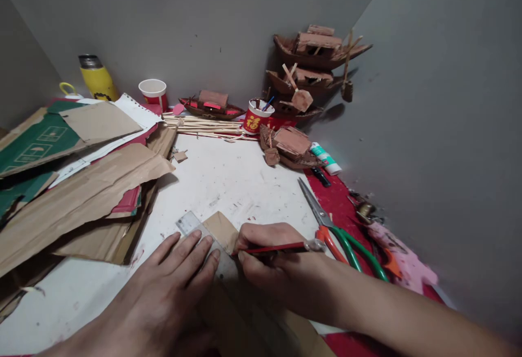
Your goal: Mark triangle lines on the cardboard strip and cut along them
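Note:
My left hand (pixel 179 273) lies flat on a clear ruler (pixel 190 223), its fingers stretched out and pressing on it. Under the ruler is a piece of brown cardboard (pixel 221 227), whose far end sticks out beyond my fingers. My right hand (pixel 271 262) is closed around a slim red pencil (pixel 281 248) with a greyish end. Its tip is down by the ruler's edge on the cardboard, mostly hidden by my fingers. Scissors (pixel 326 221) with orange and green handles lie slightly open to the right of my right hand.
Cardboard sheets (pixel 93 199) pile up on the left. Along the back stand a yellow bottle (pixel 98 80), paper cups (pixel 253 123), thin sticks (pixel 204 125) and a small boat model (pixel 212 104). Stacked brown boat models (pixel 318 47) and a glue stick (pixel 326 158) are at the right.

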Action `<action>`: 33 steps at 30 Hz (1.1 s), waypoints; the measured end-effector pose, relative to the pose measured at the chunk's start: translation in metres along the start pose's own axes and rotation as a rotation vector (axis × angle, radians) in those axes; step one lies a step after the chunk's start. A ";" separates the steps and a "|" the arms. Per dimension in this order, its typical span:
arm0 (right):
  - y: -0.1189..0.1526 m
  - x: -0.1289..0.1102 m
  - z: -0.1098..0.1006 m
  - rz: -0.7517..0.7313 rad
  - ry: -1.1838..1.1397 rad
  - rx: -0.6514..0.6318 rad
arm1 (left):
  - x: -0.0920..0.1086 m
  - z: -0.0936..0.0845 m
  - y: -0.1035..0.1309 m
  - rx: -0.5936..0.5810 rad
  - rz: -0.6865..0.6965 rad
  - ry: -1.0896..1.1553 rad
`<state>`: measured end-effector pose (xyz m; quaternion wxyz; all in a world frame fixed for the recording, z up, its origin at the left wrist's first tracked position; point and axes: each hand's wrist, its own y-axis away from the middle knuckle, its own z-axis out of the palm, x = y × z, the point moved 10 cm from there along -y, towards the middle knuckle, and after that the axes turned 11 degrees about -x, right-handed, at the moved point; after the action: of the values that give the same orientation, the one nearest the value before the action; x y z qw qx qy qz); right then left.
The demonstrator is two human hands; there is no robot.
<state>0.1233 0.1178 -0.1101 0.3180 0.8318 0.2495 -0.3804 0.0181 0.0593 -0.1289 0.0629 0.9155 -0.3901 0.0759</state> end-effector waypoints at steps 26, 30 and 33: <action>0.028 -0.014 -0.034 -0.120 -0.014 0.197 | 0.014 -0.001 0.020 0.328 0.108 -0.127; 0.047 -0.014 -0.030 -0.116 0.115 0.272 | 0.020 -0.001 0.023 0.354 0.144 -0.156; 0.068 -0.010 -0.026 -0.121 0.249 0.412 | 0.013 -0.002 0.022 0.330 0.113 -0.132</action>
<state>0.1743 0.0890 -0.0665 0.0850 0.9032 0.2531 -0.3361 0.0112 0.0353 -0.1229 -0.1181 0.8931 -0.4262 0.0819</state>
